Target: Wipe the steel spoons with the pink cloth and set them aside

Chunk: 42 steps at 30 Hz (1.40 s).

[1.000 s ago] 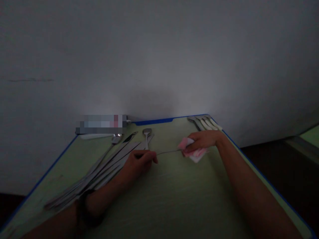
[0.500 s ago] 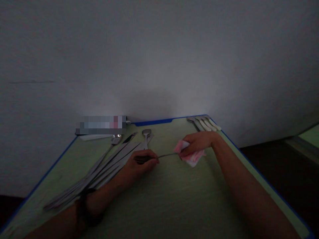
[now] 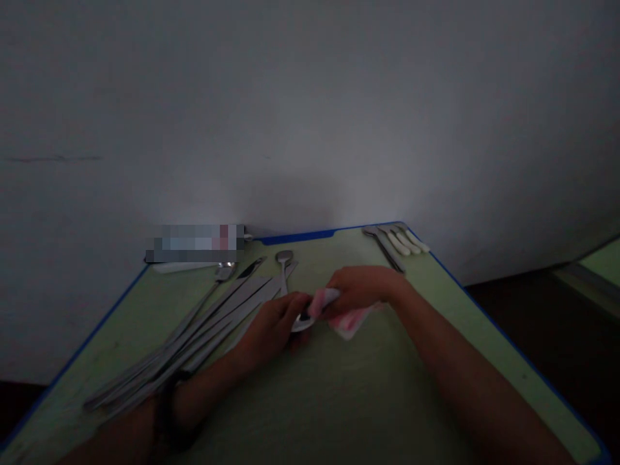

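Note:
Near the middle of the green table, my left hand (image 3: 274,323) is closed around a metal spoon (image 3: 302,321), whose shiny bowl shows at my fingertips. My right hand (image 3: 356,290) grips a pink and white cloth (image 3: 349,321) and presses part of it against the spoon. The spoon's handle is hidden by the hands and cloth. Just behind my left hand lies another metal spoon (image 3: 284,261), bowl toward the wall. Several long flat metal utensils (image 3: 194,342) lie in a bundle to the left, partly behind my left forearm.
The green table (image 3: 387,400) has a blue edge and stands against a grey wall. At its back right lie dark-handled cutlery (image 3: 385,248) and several white-handled pieces (image 3: 398,243). A blurred-out box (image 3: 196,242) sits at the back left.
My right hand and the cloth have moved left, up to my left hand. The spoon's bowl now shows between the hands, where a thin metal length stretched before.

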Tool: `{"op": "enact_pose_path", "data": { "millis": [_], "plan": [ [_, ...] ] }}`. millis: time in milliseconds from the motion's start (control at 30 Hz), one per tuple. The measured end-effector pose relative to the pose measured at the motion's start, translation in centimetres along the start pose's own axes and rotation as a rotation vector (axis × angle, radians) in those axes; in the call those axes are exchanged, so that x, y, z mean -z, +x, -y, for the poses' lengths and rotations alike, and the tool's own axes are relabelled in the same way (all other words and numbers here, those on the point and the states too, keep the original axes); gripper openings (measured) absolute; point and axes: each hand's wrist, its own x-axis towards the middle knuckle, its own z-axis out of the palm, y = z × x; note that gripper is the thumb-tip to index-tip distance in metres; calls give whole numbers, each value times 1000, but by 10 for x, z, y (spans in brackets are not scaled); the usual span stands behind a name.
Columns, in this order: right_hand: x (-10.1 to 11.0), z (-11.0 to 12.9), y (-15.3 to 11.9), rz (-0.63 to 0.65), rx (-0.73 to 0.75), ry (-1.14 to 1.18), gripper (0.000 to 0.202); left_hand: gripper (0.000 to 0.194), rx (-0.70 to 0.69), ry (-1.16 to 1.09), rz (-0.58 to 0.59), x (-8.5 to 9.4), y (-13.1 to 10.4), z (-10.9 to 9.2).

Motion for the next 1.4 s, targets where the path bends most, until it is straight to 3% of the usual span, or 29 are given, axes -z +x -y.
{"op": "enact_pose_path", "data": {
  "millis": [133,367,533,600,700,800,1000,1100,1200,1267,1333,1400],
  "plan": [
    [-3,1,7,19,6,-3,41,37,-41,62,-81,-1,-1,-3],
    [14,-47,-32,9,-122,200,37,38,-16,41,-198,4,0,0],
    [19,-66,-49,-29,-171,289,41,42,-18,-14,-256,4,1,4],
    [21,-73,-56,-85,-198,289,43,43,-16,-47,-276,5,2,4],
    [23,-84,-64,-271,-313,212,49,43,14,-148,-348,7,4,3],
    [20,-87,-56,-419,-395,124,50,42,47,-321,-424,8,8,3],
    [4,-57,-7,-243,-57,182,48,40,50,-458,-436,7,12,4],
    [8,-50,-5,-386,-52,232,48,40,20,-430,-389,5,10,2],
    [15,-50,-15,-714,-170,74,40,41,-6,-361,-345,3,9,0],
    [15,-46,-18,-893,-169,-78,34,40,-10,-351,-313,1,8,0],
    [11,-38,-14,-961,-111,-216,30,38,-8,-371,-274,1,8,0],
    [3,-30,-5,-934,-41,-309,26,37,-9,-406,-227,1,8,1]
  ]
}}
